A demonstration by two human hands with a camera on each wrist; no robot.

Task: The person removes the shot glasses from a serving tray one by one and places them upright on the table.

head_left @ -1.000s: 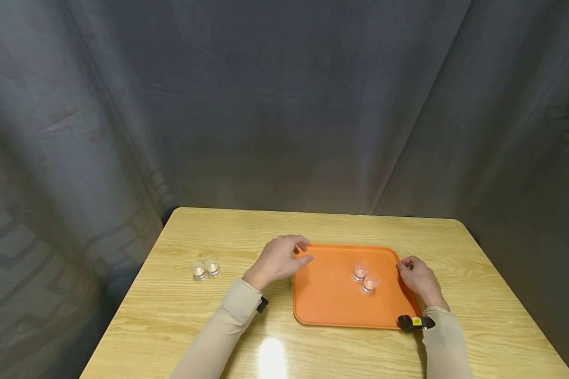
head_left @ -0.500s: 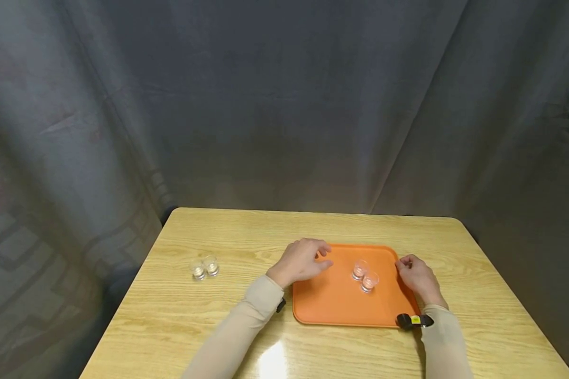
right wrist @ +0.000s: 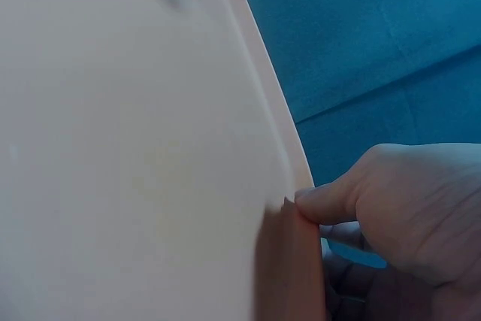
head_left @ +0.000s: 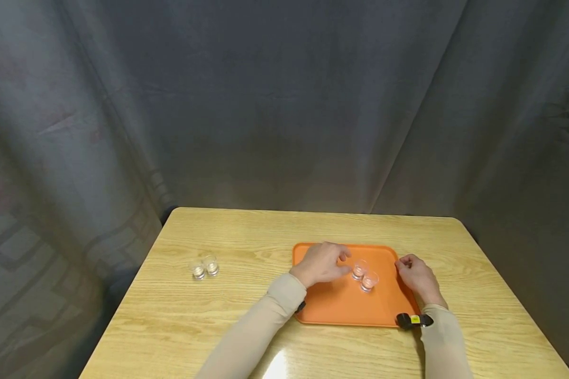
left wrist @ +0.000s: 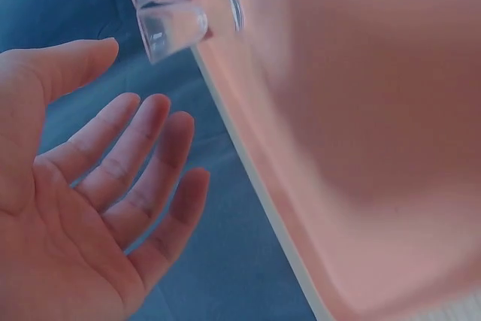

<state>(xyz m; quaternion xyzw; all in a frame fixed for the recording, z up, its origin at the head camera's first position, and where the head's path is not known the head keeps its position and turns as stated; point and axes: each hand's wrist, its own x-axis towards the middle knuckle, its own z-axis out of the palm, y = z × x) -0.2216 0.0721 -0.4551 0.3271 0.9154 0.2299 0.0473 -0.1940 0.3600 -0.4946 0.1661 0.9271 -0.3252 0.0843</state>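
Note:
An orange tray point(head_left: 341, 308) lies on the table, with two small clear glasses standing side by side on its right half, a rear glass point(head_left: 359, 270) and a front glass point(head_left: 369, 282). My left hand point(head_left: 323, 262) hovers over the tray just left of them. In the left wrist view its fingers point(left wrist: 143, 163) are spread and loosely bent, holding nothing, with the glasses beyond the fingertips. My right hand point(head_left: 418, 278) grips the tray's right rim. The right wrist view shows the thumb point(right wrist: 331, 199) on top of the rim and the other fingers beneath or outside it.
Two more clear glasses, a left one point(head_left: 198, 271) and a right one point(head_left: 211, 266), stand close together at the left of the wooden table point(head_left: 246, 231). Dark grey curtains point(head_left: 284, 105) hang behind the table and along both sides.
My left hand has moved right, from the tray's left edge to beside the two glasses on it. The right hand stays on the rim; the tray and glasses have not moved.

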